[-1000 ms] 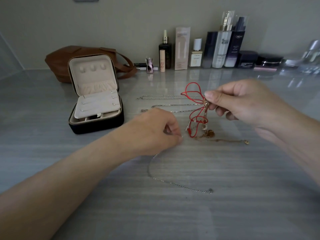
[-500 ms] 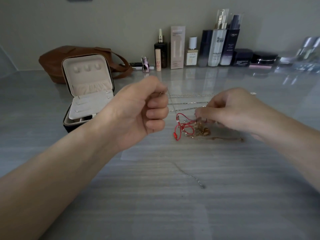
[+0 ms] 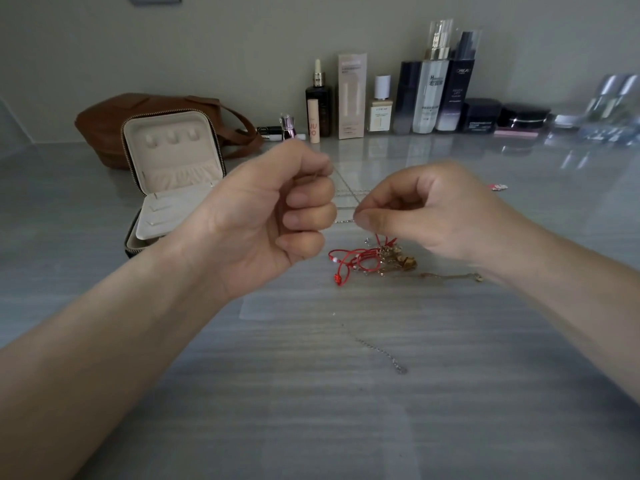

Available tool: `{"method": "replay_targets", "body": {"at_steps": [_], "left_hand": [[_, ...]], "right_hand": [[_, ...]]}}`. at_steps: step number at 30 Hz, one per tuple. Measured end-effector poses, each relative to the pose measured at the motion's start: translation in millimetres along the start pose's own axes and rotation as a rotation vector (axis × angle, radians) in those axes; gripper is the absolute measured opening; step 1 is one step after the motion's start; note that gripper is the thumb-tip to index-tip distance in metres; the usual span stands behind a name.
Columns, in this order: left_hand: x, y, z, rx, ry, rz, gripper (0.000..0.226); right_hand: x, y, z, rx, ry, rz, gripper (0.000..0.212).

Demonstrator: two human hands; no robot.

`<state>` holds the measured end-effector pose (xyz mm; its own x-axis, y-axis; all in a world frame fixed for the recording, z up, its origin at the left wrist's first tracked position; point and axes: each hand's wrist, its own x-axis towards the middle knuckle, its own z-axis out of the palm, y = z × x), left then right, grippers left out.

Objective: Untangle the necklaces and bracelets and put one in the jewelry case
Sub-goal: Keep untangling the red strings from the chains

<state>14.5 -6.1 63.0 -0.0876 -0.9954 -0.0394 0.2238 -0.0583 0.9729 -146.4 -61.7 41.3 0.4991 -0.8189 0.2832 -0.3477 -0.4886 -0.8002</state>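
Necklaces and bracelets (image 3: pixel 375 261): knotted in a small heap on the table (image 3: pixel 311 427), to the right of the jewelry case (image 3: pixel 173 174) and a little nearer the person; none lies in the case.
Red cord (image 3: pixel 360 262): looped through the side of the heap nearest the case, with one strand rising to the right hand.
Gold chain (image 3: pixel 446 275): trails out of the heap on the side away from the case.
Left hand (image 3: pixel 270 220): raised just right of the case, fingers curled into a fist, thumb and forefinger pinching a fine silver strand (image 3: pixel 314 175).
Right hand (image 3: pixel 426 213): farther right of the case, above the heap, thumb and forefinger tips pinching the red cord, other fingers tucked under.
Silver chain tail (image 3: pixel 381 351): flat on the table, right of the case and closest to the person; whether it joins the pinched strand cannot be told.
Straight silver chains (image 3: pixel 348 191): visible between the two hands, right of the case.
Case state: open, lid upright, cream lining.
Brown bag (image 3: pixel 104 126): directly behind the case.
Cosmetic bottles (image 3: pixel 429 98): a row along the wall, behind and right of the case.
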Motion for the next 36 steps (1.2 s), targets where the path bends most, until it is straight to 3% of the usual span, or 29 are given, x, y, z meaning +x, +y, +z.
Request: {"method": "replay_targets", "body": {"at_steps": [11,15,19,23,26,30,32,36], "left_hand": [[-1.9,10.8,-10.0,0.139,0.084,-0.017,0.023],[-3.4,14.4,-11.8,0.102,0.086,0.017,0.019],[-6.6,20.9,-14.1,0.051,0.1,0.082,0.006],[-9.4,32.6,-23.3,0.077,0.113,0.062,0.003],[-9.9,39.7,-31.1,0.322,0.06,-0.107,0.016],[-7.4,34.8,-38.4,0.872,0.038,-0.313,0.043],[-7.4,28.8,-42.5,1.093,0.043,-0.384,0.04],[-3.2,20.0,-45.0,1.221,0.023,-0.446,0.022]], "right_hand": [[-0.3,-1.1,-15.7,0.119,-0.024,0.025,0.0],[-3.1,-3.4,-21.2,0.315,-0.068,0.004,0.02],[-3.8,-1.3,-25.6,0.262,-0.105,0.017,0.034],[-3.7,4.1,-29.2,0.202,-0.114,0.03,0.019],[-2.2,7.3,-31.6,0.149,-0.121,0.044,0.008],[-0.7,10.4,-31.7,0.036,-0.14,0.084,0.008],[0.5,14.0,-28.7,-0.073,-0.162,0.089,0.014],[1.1,16.2,-21.7,-0.213,-0.145,0.058,0.004]]}}
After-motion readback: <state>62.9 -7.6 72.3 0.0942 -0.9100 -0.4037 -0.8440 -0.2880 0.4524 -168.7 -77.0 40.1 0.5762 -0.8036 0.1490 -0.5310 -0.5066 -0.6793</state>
